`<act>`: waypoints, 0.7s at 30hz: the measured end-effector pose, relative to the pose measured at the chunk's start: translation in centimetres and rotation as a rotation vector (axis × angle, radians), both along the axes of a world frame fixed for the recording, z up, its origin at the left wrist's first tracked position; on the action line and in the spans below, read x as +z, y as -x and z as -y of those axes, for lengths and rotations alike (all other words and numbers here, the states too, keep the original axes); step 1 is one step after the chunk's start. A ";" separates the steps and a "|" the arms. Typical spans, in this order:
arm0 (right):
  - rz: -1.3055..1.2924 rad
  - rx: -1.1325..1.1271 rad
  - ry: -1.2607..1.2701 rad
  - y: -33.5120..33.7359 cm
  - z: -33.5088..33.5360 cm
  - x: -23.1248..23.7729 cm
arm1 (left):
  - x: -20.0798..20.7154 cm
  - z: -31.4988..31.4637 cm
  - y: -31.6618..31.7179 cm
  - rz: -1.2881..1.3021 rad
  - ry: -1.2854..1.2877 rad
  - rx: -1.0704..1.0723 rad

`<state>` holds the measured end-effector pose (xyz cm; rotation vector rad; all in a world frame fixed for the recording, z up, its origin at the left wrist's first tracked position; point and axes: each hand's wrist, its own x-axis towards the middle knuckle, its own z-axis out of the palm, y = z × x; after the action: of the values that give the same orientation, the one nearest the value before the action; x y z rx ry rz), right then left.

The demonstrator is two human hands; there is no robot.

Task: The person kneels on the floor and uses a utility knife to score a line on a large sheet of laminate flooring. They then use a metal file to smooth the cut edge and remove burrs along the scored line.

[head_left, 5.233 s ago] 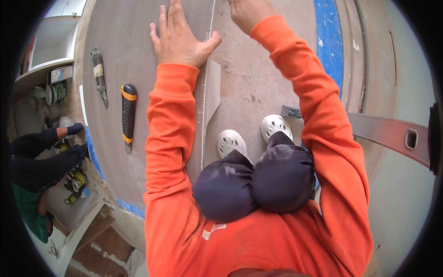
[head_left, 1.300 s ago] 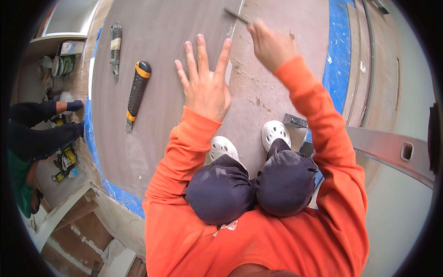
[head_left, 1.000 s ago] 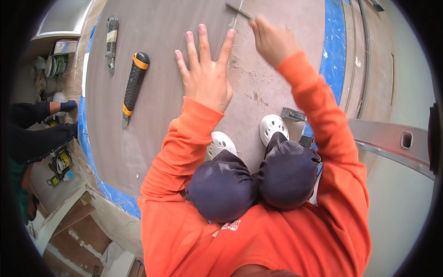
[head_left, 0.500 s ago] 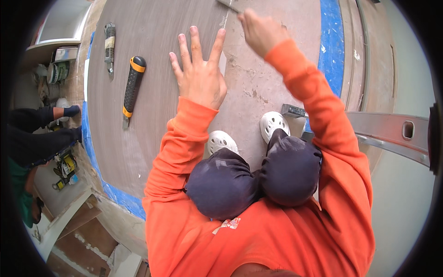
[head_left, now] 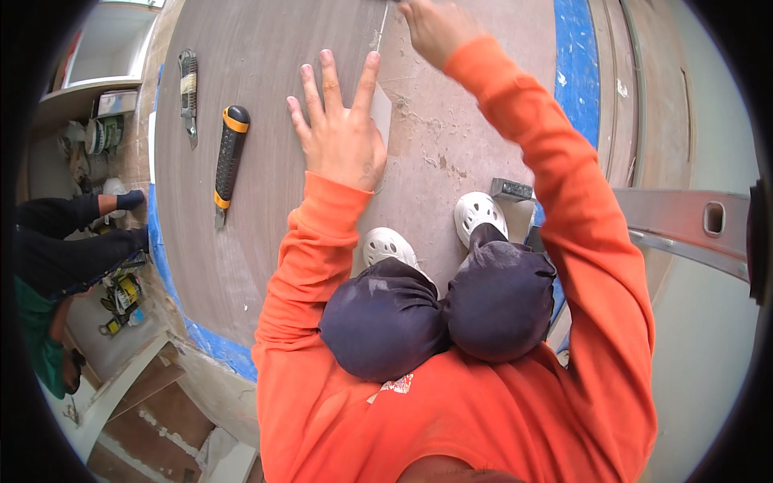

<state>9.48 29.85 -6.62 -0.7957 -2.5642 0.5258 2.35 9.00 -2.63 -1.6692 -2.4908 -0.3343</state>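
A green-clad person [head_left: 68,248] is near blue tape [head_left: 211,344].

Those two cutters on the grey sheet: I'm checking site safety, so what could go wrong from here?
The black-and-yellow cutter lies left of the left hand with its blade out; a sideways slip might cut that hand. The grey cutter, blade also showing, could likewise catch a wider reach.

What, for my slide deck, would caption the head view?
Left hand spread on panel, black knife to its left, right hand blurred.
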 end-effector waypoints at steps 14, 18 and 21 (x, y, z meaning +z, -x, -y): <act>0.118 -0.116 0.129 -1.1 4.8 1.2 | -0.1 0.6 0.4 0.024 0.013 -0.009; 0.128 -0.089 0.121 -1.6 4.8 1.4 | -0.1 0.5 0.1 0.022 0.010 0.014; -0.068 0.005 -0.081 0.8 0.1 0.5 | -0.3 -0.4 -0.2 0.027 0.008 0.001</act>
<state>8.69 29.72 -6.11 -0.7306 -2.5088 0.4402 2.57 9.35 -2.93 -1.6778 -2.5150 -0.3502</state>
